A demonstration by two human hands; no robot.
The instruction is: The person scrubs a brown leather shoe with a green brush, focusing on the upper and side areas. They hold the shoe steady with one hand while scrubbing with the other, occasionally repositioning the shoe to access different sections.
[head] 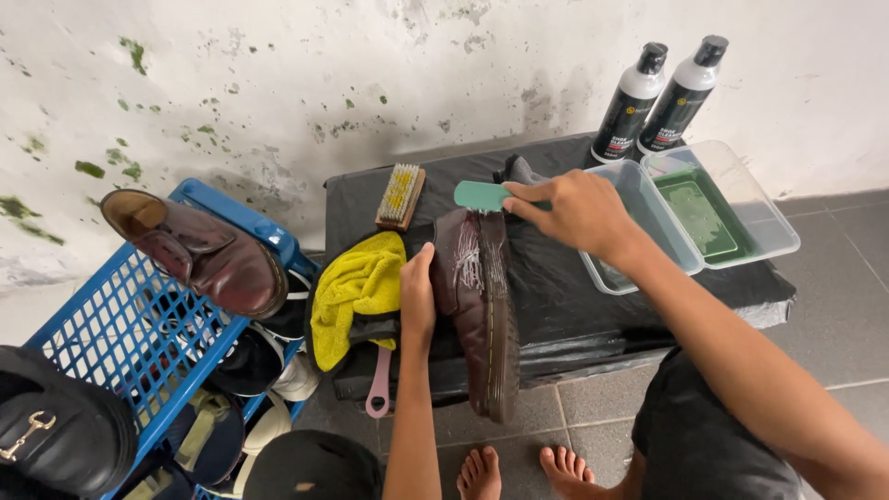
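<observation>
My left hand [418, 294] is clasping the dark brown shoe [482, 306] on its side on the black-covered table [565, 306]; my right hand [572, 211] is gripping the green brush [482, 195]. Short, light strokes are working best while I am bracing firmly.

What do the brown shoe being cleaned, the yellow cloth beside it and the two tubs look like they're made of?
Brown shoe: probably smooth leather with a dull sheen, white suds streaked on it, stitched welt on a rubbery-looking sole. Yellow cloth: soft, fuzzy fabric, likely microfibre. Tubs: clear thin plastic, see-through walls.
</observation>
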